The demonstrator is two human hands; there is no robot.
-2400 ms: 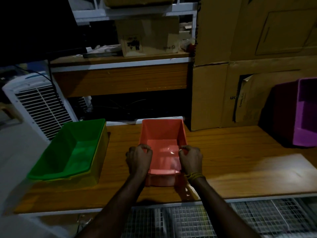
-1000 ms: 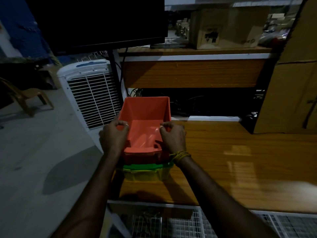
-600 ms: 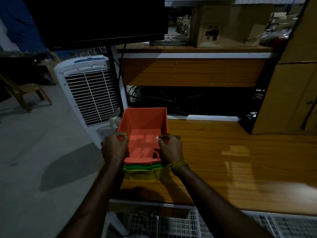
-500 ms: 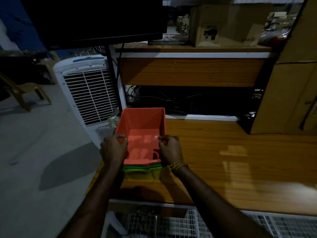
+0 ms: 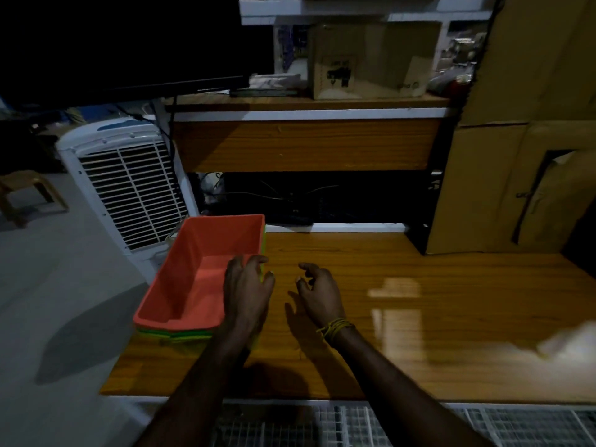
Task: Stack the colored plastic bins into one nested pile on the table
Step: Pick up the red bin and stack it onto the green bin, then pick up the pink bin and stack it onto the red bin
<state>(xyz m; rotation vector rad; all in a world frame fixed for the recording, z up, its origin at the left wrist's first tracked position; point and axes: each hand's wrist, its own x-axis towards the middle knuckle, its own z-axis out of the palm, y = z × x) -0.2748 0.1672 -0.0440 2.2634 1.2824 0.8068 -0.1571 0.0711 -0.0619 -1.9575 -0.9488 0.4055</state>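
Head view shows both hands empty, fingers loosely curled: the left hand [image 5: 246, 290] hovers over the right rim of the orange bin [image 5: 196, 279], whether touching it I cannot tell, and the right hand [image 5: 319, 293] hangs apart to the right of the orange bin, above the tabletop [image 5: 419, 317]. Orange bin sits nested on top of a green bin [image 5: 174, 334] and a yellow bin [image 5: 183, 341], only their rims showing beneath it, at the tabletop's left end. Left of the orange bin, beyond the tabletop's edge, stands a white air cooler [image 5: 129, 185]
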